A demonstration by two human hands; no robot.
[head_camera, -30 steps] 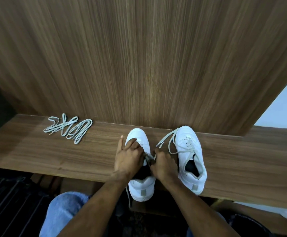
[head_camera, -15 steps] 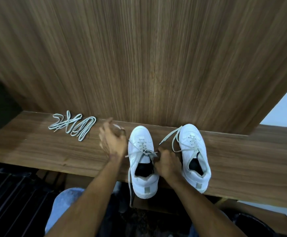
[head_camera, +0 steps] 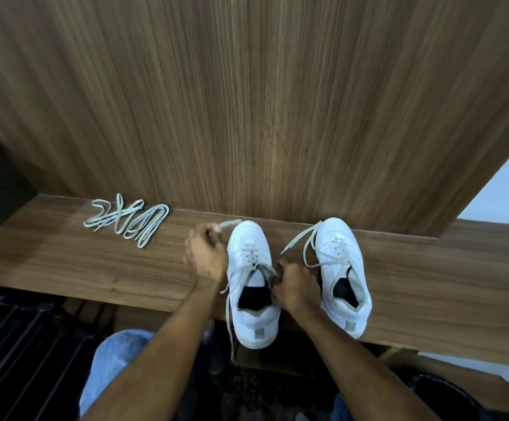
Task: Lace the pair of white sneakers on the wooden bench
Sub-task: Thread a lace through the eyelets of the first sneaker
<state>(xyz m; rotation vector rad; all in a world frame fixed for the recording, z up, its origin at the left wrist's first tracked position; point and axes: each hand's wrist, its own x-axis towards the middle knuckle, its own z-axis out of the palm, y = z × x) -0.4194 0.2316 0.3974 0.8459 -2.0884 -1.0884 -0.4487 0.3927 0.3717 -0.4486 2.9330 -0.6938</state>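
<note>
Two white sneakers stand side by side on the wooden bench (head_camera: 64,262), toes toward the back panel. The left sneaker (head_camera: 251,287) is partly laced with a grey lace; one lace end hangs off the bench's front edge. My left hand (head_camera: 206,256) is blurred beside that shoe's toe and pinches the other lace end, pulled out to the left. My right hand (head_camera: 295,284) grips the shoe's right eyelet flap near the tongue. The right sneaker (head_camera: 342,275) is partly laced, its loose lace ends trailing toward the left shoe.
A bundle of spare grey laces (head_camera: 125,220) lies on the bench at the left. A tall wooden panel (head_camera: 262,101) rises right behind the shoes. My knee in blue jeans (head_camera: 116,360) is below the bench edge, and a dark slatted rack (head_camera: 19,344) is at lower left.
My left hand left the top of the left sneaker and drew a lace end out to the left, uncovering the laced eyelets. My right hand stayed at the shoe's right flap.
</note>
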